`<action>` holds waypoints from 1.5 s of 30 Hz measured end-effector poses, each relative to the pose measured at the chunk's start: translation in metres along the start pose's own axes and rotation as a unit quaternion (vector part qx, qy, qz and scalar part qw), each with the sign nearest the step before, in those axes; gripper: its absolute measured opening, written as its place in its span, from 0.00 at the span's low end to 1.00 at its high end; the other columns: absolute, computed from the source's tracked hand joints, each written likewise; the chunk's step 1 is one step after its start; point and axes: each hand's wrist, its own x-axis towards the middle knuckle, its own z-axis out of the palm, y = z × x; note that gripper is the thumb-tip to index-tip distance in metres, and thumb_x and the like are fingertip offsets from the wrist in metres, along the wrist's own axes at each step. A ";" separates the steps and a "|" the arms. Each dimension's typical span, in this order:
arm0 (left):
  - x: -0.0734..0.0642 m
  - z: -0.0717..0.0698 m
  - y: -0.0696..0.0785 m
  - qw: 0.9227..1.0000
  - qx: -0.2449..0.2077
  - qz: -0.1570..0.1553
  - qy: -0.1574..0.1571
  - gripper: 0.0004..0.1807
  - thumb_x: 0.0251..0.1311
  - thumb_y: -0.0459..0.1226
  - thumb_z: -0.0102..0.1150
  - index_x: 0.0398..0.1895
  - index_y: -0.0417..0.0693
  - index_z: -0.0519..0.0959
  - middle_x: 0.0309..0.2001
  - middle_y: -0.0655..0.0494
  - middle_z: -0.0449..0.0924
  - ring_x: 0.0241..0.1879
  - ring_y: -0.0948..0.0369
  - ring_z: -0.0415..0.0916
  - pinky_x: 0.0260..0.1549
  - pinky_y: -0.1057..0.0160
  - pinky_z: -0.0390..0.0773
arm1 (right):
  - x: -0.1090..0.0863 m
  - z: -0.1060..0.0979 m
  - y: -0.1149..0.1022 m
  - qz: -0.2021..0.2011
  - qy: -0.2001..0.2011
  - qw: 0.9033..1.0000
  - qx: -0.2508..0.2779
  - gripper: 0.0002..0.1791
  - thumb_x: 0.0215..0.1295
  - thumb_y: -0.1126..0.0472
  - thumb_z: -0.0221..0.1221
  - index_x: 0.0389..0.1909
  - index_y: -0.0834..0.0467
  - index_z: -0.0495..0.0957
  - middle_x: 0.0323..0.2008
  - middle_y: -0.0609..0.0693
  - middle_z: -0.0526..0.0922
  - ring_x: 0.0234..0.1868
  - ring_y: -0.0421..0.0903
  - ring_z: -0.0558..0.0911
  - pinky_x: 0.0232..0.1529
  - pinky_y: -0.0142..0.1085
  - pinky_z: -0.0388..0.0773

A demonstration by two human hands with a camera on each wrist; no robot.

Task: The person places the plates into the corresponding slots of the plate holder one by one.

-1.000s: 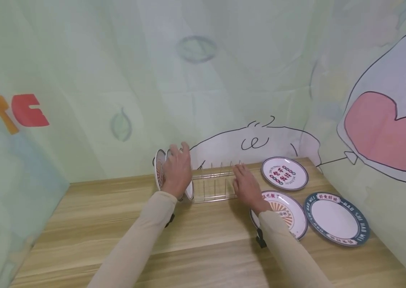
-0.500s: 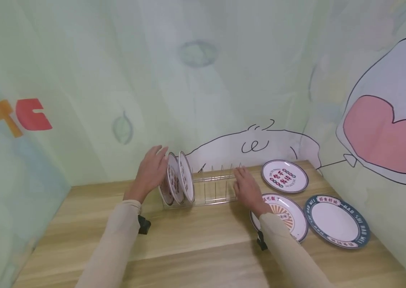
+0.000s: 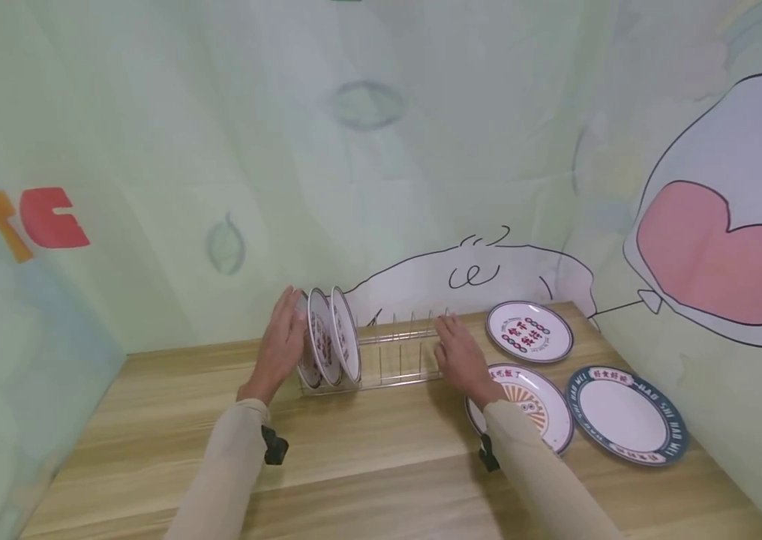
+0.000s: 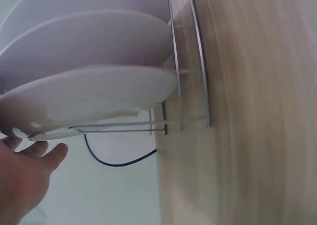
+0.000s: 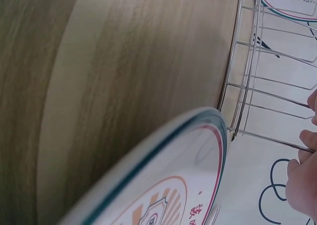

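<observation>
A wire dish rack (image 3: 400, 382) stands on the table near the back wall, with three plates upright in its left end. My left hand (image 3: 278, 346) lies against the outer face of the leftmost plate (image 3: 310, 369), fingers fairly straight. In the left wrist view the fingertips touch the white back of that plate (image 4: 104, 93) near its edge. The middle plate (image 3: 324, 339) and the right one (image 3: 346, 334) lean slightly beside it. At the rack's other end, my right hand (image 3: 460, 355) holds the end wires, as the right wrist view shows the fingers (image 5: 308, 138) around them.
Right of the rack lie a small plate with red lettering (image 3: 529, 331), a plate with an orange sunburst (image 3: 553, 420) partly under my right forearm, and a plate with a dark teal rim (image 3: 674, 431). A printed curtain (image 3: 273, 150) encloses the table (image 3: 347, 450).
My left hand has moved off the plates' tops, leftward around to the outer side of the leftmost plate, and now presses flat there. The right hand has stayed on the rack's end.
</observation>
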 end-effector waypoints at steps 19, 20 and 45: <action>-0.006 0.010 -0.010 0.998 0.048 0.031 0.034 0.28 0.78 0.41 0.33 0.77 0.47 0.56 0.79 0.41 0.50 0.78 0.42 0.47 0.76 0.40 0.49 | -0.005 -0.006 0.006 -0.002 -0.030 1.000 -0.004 0.28 0.70 0.64 0.52 0.70 0.65 0.66 0.71 0.66 0.66 0.75 0.65 0.62 0.76 0.55 0.57; -0.006 0.009 -0.011 0.996 0.069 0.047 0.042 0.28 0.77 0.40 0.35 0.77 0.44 0.57 0.79 0.39 0.51 0.78 0.41 0.49 0.76 0.40 0.50 | -0.005 -0.007 0.007 -0.003 -0.036 0.999 -0.004 0.28 0.71 0.63 0.52 0.70 0.65 0.65 0.72 0.66 0.65 0.75 0.65 0.61 0.76 0.55 0.56; -0.002 -0.003 -0.012 0.972 0.200 0.111 0.050 0.29 0.73 0.37 0.42 0.74 0.32 0.58 0.76 0.36 0.56 0.76 0.39 0.52 0.75 0.40 0.54 | -0.083 -0.050 0.018 0.041 -0.097 0.987 -0.124 0.30 0.70 0.53 0.58 0.66 0.67 0.69 0.66 0.69 0.71 0.69 0.66 0.70 0.68 0.58 0.70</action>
